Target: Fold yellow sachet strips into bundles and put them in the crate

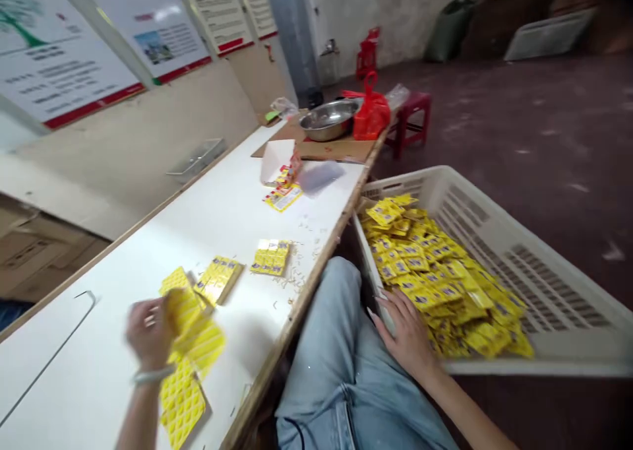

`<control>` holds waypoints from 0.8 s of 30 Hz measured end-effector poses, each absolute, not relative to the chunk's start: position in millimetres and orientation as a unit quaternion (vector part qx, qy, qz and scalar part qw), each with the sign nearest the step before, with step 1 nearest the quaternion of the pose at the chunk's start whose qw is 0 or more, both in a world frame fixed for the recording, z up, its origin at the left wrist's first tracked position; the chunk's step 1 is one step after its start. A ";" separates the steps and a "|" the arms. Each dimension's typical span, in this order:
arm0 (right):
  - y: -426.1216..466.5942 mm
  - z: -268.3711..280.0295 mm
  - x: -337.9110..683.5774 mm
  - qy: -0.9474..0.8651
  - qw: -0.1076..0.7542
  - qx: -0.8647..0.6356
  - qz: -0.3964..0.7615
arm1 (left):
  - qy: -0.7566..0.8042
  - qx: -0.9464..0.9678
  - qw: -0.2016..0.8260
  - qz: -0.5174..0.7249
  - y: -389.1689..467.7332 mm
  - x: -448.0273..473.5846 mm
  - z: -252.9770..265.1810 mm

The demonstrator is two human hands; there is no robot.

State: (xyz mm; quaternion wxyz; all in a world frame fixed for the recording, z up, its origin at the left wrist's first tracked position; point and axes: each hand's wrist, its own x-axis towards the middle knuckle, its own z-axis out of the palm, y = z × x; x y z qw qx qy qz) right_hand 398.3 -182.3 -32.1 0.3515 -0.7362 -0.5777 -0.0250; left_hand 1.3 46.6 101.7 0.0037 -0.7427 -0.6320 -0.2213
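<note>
My left hand (151, 334), smeared by motion, is closed on a sheet of yellow packets (200, 338) above the white table. Beneath it lies a stack of yellow packets (182, 400) with a bumpy surface. Farther up the table sit two neat stacks, one yellow packet stack (219, 278) close to the held sheet and another yellow packet stack (270, 257) beyond it. Fingers stretched out, my right hand (408, 334) rests at the side of a white plastic crate (494, 229), by a heap of yellow packets (440, 285), with nothing visibly gripped.
Small scraps (297, 272) are scattered along the edge of the white table (128, 272). Beyond are an opened carton (279, 163), a metal basin (329, 120) and a red bag (372, 115). A red stool (414, 120) stands past the table. A thin bent rod (54, 354) lies at left.
</note>
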 end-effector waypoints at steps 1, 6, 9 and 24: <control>-171.0 -30.2 394.8 -0.588 0.369 -0.720 -0.026 | -0.627 -0.732 0.018 -0.266 51.0 8.2 95.3; -130.0 -31.0 378.8 -0.638 0.411 -0.652 -0.022 | -0.496 -0.819 -0.026 -0.288 59.4 45.5 30.0; -112.4 -27.3 371.6 -0.656 0.426 -0.623 -0.009 | -0.512 -0.818 -0.053 -0.256 53.4 40.1 3.7; 52.1 18.0 205.4 -0.836 0.353 -0.375 0.190 | -0.581 -0.701 -0.190 -0.367 43.2 28.4 -8.6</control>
